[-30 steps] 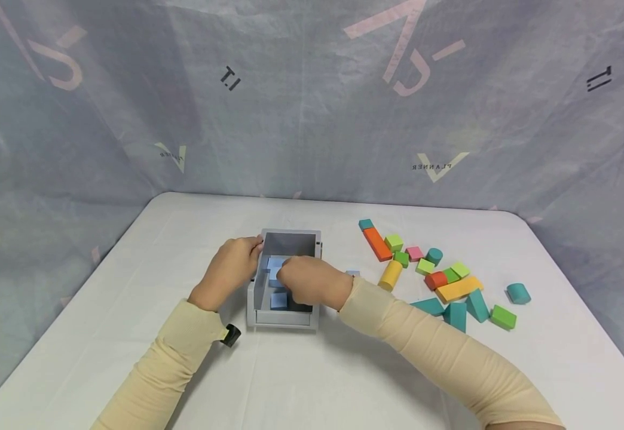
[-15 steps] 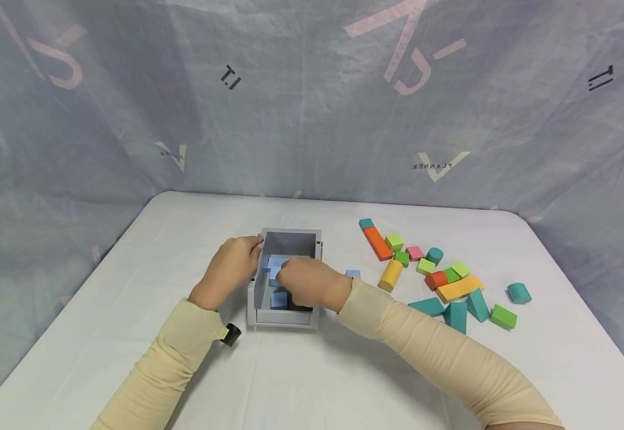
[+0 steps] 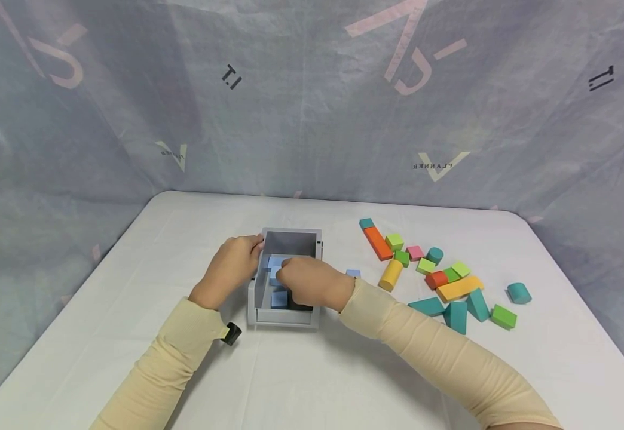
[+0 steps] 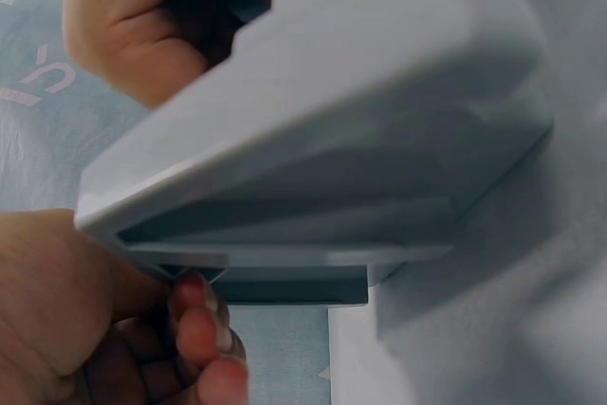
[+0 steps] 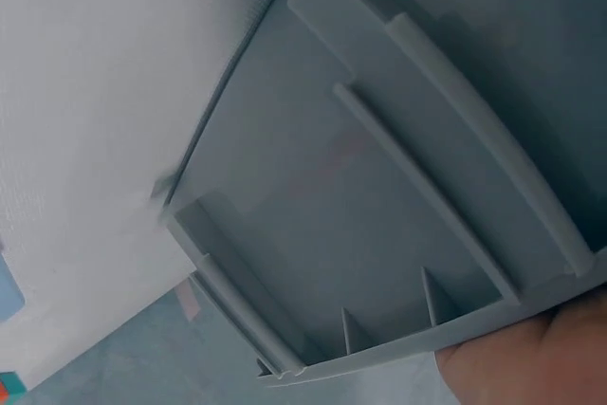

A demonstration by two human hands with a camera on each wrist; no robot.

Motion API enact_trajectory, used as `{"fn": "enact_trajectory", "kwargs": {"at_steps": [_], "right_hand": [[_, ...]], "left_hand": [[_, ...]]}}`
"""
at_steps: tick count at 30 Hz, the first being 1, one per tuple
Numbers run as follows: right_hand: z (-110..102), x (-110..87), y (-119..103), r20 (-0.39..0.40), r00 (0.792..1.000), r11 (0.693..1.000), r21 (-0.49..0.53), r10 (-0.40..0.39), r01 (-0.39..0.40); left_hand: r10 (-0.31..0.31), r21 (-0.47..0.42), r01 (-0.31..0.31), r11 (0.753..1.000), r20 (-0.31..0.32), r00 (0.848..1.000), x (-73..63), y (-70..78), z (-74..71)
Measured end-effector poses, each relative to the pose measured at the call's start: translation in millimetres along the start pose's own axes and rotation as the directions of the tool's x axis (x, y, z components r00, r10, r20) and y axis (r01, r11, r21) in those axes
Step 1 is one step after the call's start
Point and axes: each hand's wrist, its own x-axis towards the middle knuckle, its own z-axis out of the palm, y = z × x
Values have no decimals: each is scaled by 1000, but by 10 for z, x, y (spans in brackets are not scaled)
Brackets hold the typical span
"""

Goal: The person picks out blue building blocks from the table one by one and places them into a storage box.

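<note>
A grey open-topped box (image 3: 287,318) stands on the white table, with several light-blue blocks (image 3: 279,300) inside. My left hand (image 3: 229,267) grips its left wall near the far corner; in the left wrist view the fingertips (image 4: 194,329) curl up at the edge. Over the box's right wall reaches my right hand (image 3: 312,282), fingers curled and pointing down inside. It holds a blue block (image 3: 274,277) at its fingertips, which are largely hidden behind the hand. The right wrist view mostly shows the ribbed outer wall of the box (image 5: 313,234).
One blue block (image 3: 353,273) lies just right of the box. Further right, loose coloured blocks spread out, among them a yellow cylinder (image 3: 391,275), an orange bar (image 3: 378,243), a yellow-orange plank (image 3: 459,289) and teal wedges (image 3: 455,316). A grey cloth (image 3: 301,119) hangs behind the table.
Almost nothing differs. Both hands keep their places at the box, and the blocks inside and outside lie as before; the view shifts only very slightly.
</note>
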Motion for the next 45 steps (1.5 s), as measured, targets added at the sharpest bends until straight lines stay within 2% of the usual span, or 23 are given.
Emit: {"fn": "enact_trajectory", "kwargs": {"at_steps": [7, 12, 16, 21, 24, 28, 33, 38, 45], "right_hand": [[7, -21, 32, -53, 999, 997, 72, -13, 17], [3, -71, 61, -133, 990, 988, 142, -48, 67], [-20, -135, 80, -199, 979, 967, 235, -47, 94], [-76, -269, 92, -320, 948, 932, 344, 1, 115], [-117, -362, 113, -384, 923, 921, 369, 27, 127], [-166, -508, 176, -429, 901, 914, 385, 56, 127], [-191, -687, 299, -445, 889, 929, 362, 106, 70], [-179, -822, 419, -413, 890, 938, 345, 191, -42], [-80, -956, 577, -359, 898, 932, 338, 254, -128]], "left_hand": [[-2, 0, 2, 1000, 1, 1000, 12, -6, 4], [-17, 3, 17, 1000, 15, 1000, 23, 0, 0], [-25, 18, 25, 1000, 27, 999, 23, 3, -1], [-27, 29, 26, 999, 28, 999, 26, 1, 7], [-23, 30, 23, 999, 23, 999, 22, 5, 7], [-34, 21, 33, 999, 30, 999, 11, 20, 5], [-49, 10, 49, 999, 40, 998, 2, 32, -2], [-53, 13, 52, 999, 40, 998, -1, 32, -8], [-43, 3, 43, 999, 27, 999, 3, 30, -12]]}}
